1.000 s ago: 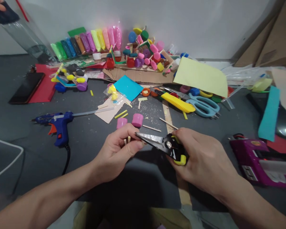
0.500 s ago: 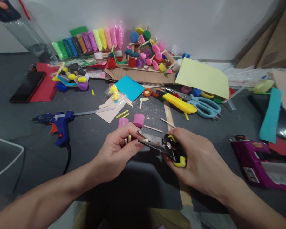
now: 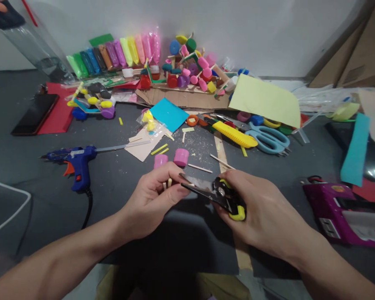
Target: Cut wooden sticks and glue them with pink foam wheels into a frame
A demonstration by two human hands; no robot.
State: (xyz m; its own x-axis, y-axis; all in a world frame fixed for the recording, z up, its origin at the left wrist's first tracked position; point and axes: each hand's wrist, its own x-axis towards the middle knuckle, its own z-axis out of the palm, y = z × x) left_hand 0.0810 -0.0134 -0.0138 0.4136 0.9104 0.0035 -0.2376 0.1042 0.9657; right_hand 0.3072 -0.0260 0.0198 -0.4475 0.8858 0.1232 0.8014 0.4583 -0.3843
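My left hand (image 3: 158, 198) is closed on small wooden sticks (image 3: 169, 182); their pale ends show between its fingers. One stick end lies between the parted blades of black snips with yellow-trimmed handles (image 3: 221, 191). My right hand (image 3: 258, 212) grips those handles, and the blade tips reach my left fingertips. Just beyond my left hand stand two pink caps (image 3: 181, 157), the nearer one partly covered by my fingers. Thin white sticks (image 3: 200, 168) lie on the dark table between the hands and the caps.
At left rests a blue glue gun (image 3: 78, 162) with its cord. Behind the hands lie a yellow utility knife (image 3: 234, 133) and blue-handled scissors (image 3: 268, 139). A purple device (image 3: 334, 212) sits at right. Coloured clay packs (image 3: 112, 54) and small models line the wall.
Hardly anything differs. The snips' handles and my right hand have shifted very slightly right, while the sticks stay in my left hand.
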